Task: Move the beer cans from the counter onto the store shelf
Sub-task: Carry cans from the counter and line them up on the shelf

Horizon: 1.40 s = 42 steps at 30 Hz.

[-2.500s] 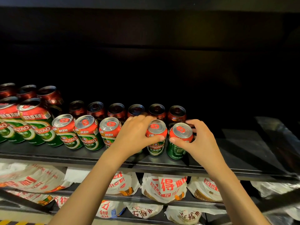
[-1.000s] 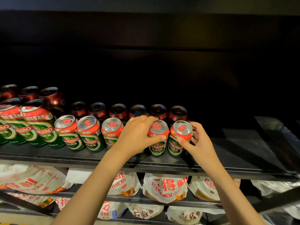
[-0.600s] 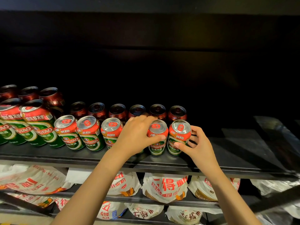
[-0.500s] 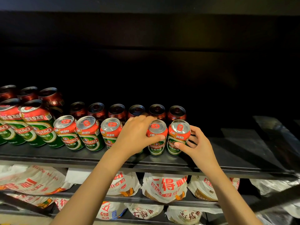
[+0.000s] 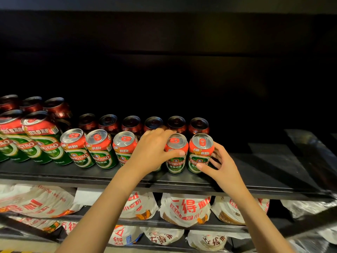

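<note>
A front row of red-and-green beer cans (image 5: 99, 149) stands on the black store shelf (image 5: 264, 170). My left hand (image 5: 153, 149) is curled over one can of that row and hides most of it; its thumb presses on the neighbouring can (image 5: 176, 157) to the right. The rightmost can (image 5: 199, 152) stands upright against that neighbour. My right hand (image 5: 221, 166) holds it, thumb low on its front and fingers spread round its right side.
A back row of dark red cans (image 5: 198, 125) stands behind the front row. Taller stacked cans (image 5: 42, 141) fill the shelf's left end. The shelf right of my right hand is bare. White printed flour bags (image 5: 184, 209) lie on the lower shelves.
The rightmost can has slid left against its neighbour and been turned so its label faces front. My right hand has shifted lower on it. My left hand has stayed put.
</note>
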{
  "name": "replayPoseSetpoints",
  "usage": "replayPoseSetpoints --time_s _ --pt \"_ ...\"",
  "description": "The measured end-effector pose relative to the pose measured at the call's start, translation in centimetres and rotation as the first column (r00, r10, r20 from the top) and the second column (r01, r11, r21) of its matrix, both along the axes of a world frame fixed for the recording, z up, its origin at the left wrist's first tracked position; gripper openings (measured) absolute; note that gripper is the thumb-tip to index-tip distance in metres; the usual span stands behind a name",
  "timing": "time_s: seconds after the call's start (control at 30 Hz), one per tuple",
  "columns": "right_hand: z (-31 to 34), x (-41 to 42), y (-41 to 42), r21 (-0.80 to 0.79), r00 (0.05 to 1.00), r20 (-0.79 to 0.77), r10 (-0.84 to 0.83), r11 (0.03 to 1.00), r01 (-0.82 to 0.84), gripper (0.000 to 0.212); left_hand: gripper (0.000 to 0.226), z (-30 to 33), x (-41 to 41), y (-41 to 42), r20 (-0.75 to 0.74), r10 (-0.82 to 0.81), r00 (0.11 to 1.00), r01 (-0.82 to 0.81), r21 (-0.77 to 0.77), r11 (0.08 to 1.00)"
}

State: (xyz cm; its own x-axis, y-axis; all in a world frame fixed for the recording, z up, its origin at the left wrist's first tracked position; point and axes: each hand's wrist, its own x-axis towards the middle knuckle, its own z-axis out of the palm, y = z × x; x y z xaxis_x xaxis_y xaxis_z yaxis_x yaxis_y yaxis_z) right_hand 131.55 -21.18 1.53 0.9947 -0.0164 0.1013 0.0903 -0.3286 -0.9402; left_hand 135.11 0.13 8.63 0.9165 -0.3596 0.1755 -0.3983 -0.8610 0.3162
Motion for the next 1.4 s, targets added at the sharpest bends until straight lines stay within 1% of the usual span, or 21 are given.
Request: replayPoseSetpoints --time_s 0.1,0.17,0.3,0.4,0.67,0.77,0.83,0.9,0.97,1.1,1.17,1.27,1.33,1.4 --pt "-0.5 0.0 0.7 -0.013 0.997 -0.004 -0.071 0.997 0.071 0.070 0.067 0.3 -0.2 -0.1 -0.004 0.008 1.000 -0.008 0.011 1.000" --pt "-0.7 0.0 0.9 -0.027 0.996 0.008 -0.089 0.996 0.089 0.068 0.067 0.4 -0.4 -0.2 0.002 0.014 1.000 -0.014 0.020 1.000" --pt "-0.7 -0.1 0.7 -0.034 0.998 -0.004 -0.062 0.998 0.062 0.065 0.067 0.6 -0.5 -0.2 -0.016 0.025 1.000 -0.025 0.021 0.999" --pt "-0.6 -0.1 0.7 -0.035 0.999 -0.018 -0.046 0.998 0.045 0.068 0.067 0.7 -0.5 -0.2 -0.030 0.021 0.999 -0.021 0.008 1.000" --pt "-0.2 -0.5 1.0 -0.090 0.998 -0.024 -0.052 0.995 0.050 0.069 0.065 1.0 -0.8 -0.1 0.005 0.000 1.000 0.000 -0.004 1.000" --pt "0.0 -0.9 1.2 -0.150 0.998 -0.047 -0.038 0.988 0.030 0.069 0.063 1.1 -0.8 -0.2 0.098 -0.022 0.995 0.012 0.097 0.995" --pt "0.2 -1.5 1.3 -0.189 0.997 -0.067 -0.035 0.982 0.022 0.068 0.063 1.3 -1.0 -0.2 0.130 -0.031 0.991 0.015 0.127 0.992" --pt "0.7 -2.2 1.2 -0.242 0.997 -0.053 -0.062 0.969 0.048 0.072 0.063 1.6 -1.6 0.1 0.151 -0.049 0.987 0.030 0.126 0.992" --pt "1.3 -3.2 0.8 -0.304 0.990 -0.040 -0.132 0.946 0.114 0.074 0.060 2.0 -2.6 0.7 0.173 -0.072 0.982 0.055 0.101 0.993" --pt "2.6 -6.3 0.0 -0.418 0.973 -0.018 -0.230 0.886 0.202 0.060 0.051 2.6 -5.4 1.9 0.188 -0.163 0.969 0.155 0.056 0.986" --pt "2.8 -8.6 -0.2 -0.451 0.961 -0.041 -0.275 0.863 0.228 0.055 0.049 2.6 -7.0 1.7 0.141 -0.236 0.961 0.234 0.029 0.972" --pt "2.5 -13.0 -0.4 -0.474 0.938 -0.046 -0.344 0.834 0.282 0.049 0.050 1.6 -8.7 0.1 0.015 -0.351 0.936 0.351 -0.023 0.936" --pt "1.9 -16.4 -0.7 -0.489 0.921 -0.049 -0.385 0.814 0.314 0.046 0.051 0.4 -9.9 -1.9 -0.055 -0.429 0.901 0.427 -0.049 0.903" --pt "1.4 -20.4 -1.1 -0.497 0.884 -0.084 -0.459 0.789 0.362 0.043 0.049 -0.7 -11.8 -4.4 -0.147 -0.502 0.852 0.494 -0.088 0.865"
